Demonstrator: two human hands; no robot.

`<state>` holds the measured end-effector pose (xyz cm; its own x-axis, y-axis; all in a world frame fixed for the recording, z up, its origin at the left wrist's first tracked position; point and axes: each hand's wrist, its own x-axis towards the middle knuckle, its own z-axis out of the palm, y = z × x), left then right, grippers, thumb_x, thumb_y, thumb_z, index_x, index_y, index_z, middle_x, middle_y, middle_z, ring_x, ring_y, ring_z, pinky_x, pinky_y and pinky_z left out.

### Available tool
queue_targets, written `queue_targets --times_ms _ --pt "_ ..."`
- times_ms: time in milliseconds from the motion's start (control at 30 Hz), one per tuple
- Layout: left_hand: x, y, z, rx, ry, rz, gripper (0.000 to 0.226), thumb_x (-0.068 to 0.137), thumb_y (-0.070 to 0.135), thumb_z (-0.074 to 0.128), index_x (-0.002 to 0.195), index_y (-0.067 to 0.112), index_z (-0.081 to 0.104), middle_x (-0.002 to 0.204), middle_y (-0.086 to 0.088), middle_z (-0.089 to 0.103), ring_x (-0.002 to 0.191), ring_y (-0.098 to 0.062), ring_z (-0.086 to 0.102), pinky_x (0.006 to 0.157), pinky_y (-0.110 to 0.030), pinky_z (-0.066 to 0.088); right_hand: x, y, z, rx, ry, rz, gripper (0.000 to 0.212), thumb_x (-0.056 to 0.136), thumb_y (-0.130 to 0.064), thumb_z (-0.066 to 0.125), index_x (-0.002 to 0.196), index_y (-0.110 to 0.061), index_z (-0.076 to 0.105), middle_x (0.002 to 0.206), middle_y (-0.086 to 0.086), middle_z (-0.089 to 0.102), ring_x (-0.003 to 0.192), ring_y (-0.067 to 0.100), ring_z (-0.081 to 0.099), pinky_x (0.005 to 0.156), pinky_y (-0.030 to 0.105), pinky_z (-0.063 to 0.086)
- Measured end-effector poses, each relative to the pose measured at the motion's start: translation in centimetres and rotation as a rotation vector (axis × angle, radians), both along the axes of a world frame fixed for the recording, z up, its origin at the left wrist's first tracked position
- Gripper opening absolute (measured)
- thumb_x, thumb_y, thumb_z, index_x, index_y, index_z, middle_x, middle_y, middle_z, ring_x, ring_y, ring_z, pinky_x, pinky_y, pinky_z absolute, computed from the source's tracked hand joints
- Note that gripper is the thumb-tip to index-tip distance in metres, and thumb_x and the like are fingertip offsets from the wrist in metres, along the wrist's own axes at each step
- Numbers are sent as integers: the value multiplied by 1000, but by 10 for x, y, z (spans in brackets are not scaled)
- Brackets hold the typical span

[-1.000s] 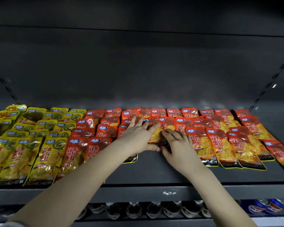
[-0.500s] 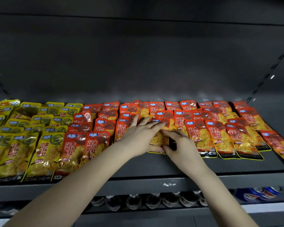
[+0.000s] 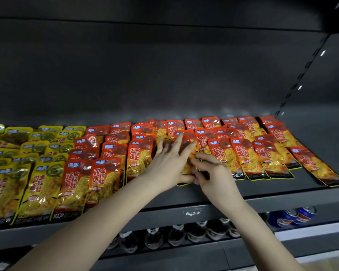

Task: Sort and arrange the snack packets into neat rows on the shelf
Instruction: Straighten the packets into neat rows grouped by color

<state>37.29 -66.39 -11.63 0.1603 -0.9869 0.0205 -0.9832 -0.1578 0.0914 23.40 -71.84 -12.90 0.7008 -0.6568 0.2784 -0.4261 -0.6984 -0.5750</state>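
Now, mid-frame, the left hand [image 3: 168, 163] is pressing flat, fingers spread, on an orange packet [image 3: 186, 169] lying front-to-back on the shelf [image 3: 204, 194], while the right hand [image 3: 213, 173] is pinching its near edge.

Bare shelf [image 3: 272, 190] lay open at 5 o'clock, orange packets [image 3: 249, 157] crowded 3 o'clock, yellow packets [image 3: 37, 182] blocked 9 o'clock, free air at 12.
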Motion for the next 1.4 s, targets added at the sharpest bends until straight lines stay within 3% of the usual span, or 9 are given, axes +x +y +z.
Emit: queue_targets --times_ms 200,300,433,533,667,733,933,1100,1400 --pt "6 7 -1 22 50 -23 117 68 71 63 147 36 -17 156 -12 -21 143 -39 15 116 -53 -5 -11 9 1 8 -75 18 38 76 4 69 109 -15 69 117 -3 60 80 -3 59 80 -3 35" --pt "9 17 3 -47 0 -54 116 69 67 66 147 37 -15 157 -7 -20 143 -35 13 118 -48 -5 -8 16 1 16 -70 36 33 74 0 74 104 -14 71 112 -3 63 98 3 54 80 -7 30" --pt "25 41 6 -114 -77 -23 115 68 65 67 149 36 -9 158 -4 -16 143 -33 15 118 -46 -5 11 31 -1 58 -57 87 48 72 -2 74 117 -18 65 114 -8 54 78 7 61 79 -6 31" --pt "40 64 6 -94 -77 29 114 67 68 66 149 37 -8 158 -3 -16 143 -33 14 117 -46 -5 29 43 -3 29 -6 154 51 77 -8 71 124 -22 60 122 -6 52 98 8 55 88 -3 26" --pt "56 89 2 -57 -63 71 112 67 71 62 150 35 -5 159 -2 -9 144 -29 13 116 -43 -8 48 60 -9 -18 88 205 50 82 -18 66 130 -28 54 125 -5 50 116 18 48 101 34 40" --pt "62 96 -1 -20 -45 79 111 67 72 60 149 36 -5 159 0 -9 146 -28 8 116 -41 -10 54 66 -11 -32 116 205 52 82 -20 65 131 -28 52 123 -3 51 115 21 47 99 41 41" --pt "72 97 -7 40 33 48 108 68 75 56 150 36 -2 159 4 -9 147 -20 -7 115 -41 -14 57 67 -14 -60 133 176 50 81 -23 68 129 -24 55 119 0 48 111 24 48 98 45 42" --pt "75 95 -11 61 51 24 106 70 75 56 149 37 -3 158 7 -16 145 -15 -14 114 -40 -18 56 68 -16 -25 104 182 49 83 -23 67 130 -26 53 137 -6 39 125 17 44 105 43 37" --pt "79 94 -14 123 91 9 104 73 74 53 147 39 -11 156 7 -24 144 -16 -19 116 -45 -13 58 70 -19 6 79 124 46 83 -26 66 127 -34 55 134 -9 46 123 16 45 105 38 38"
